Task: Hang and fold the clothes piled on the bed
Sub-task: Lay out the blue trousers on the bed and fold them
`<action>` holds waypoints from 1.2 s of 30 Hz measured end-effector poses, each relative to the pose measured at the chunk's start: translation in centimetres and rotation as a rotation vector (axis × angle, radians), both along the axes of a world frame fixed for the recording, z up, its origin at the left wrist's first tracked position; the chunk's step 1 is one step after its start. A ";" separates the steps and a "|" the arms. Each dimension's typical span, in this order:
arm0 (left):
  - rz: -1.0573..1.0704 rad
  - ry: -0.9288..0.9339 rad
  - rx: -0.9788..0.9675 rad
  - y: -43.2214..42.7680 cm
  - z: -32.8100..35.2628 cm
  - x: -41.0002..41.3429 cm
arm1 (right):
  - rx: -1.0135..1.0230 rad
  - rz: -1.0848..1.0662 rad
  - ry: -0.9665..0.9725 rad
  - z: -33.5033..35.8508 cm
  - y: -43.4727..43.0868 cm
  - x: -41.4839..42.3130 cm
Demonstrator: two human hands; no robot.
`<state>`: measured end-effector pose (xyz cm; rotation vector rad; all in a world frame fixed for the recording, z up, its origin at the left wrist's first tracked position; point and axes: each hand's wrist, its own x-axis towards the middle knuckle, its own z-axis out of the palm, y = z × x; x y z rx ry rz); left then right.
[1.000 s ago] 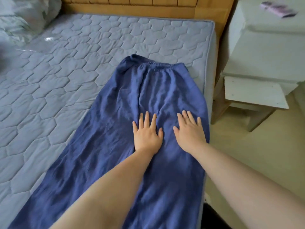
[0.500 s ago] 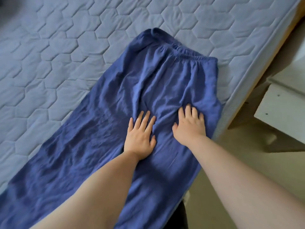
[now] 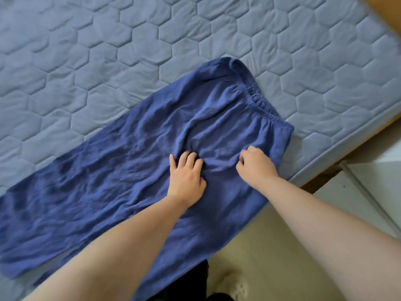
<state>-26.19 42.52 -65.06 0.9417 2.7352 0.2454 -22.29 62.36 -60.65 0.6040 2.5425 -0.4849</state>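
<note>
A pair of blue trousers [image 3: 121, 183] with an elastic waistband lies spread along the near edge of the grey quilted mattress [image 3: 152, 51], waistband at the upper right, legs running to the lower left. My left hand [image 3: 185, 177] sits on the seat area, fingers curled into the cloth and bunching it. My right hand [image 3: 255, 165] is closer to the mattress edge, its fingers curled round a fold of the same fabric. Wrinkles gather between the two hands.
A white bedside cabinet [image 3: 368, 192] stands at the right, close to the mattress corner. The wooden bed frame [image 3: 386, 16] shows at the top right. Beige floor [image 3: 271, 246] lies below, with a light shoe [image 3: 236, 285] and dark trouser leg at the bottom.
Both hands lay flat on the trousers before; now their fingers have curled and gathered the fabric. The view has swung left, so the trousers lie more diagonally.
</note>
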 end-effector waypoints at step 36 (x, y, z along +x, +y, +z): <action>0.085 -0.746 0.022 20.2 5.5 6.7 | -0.147 -0.095 -0.039 -0.2 19.5 -2.0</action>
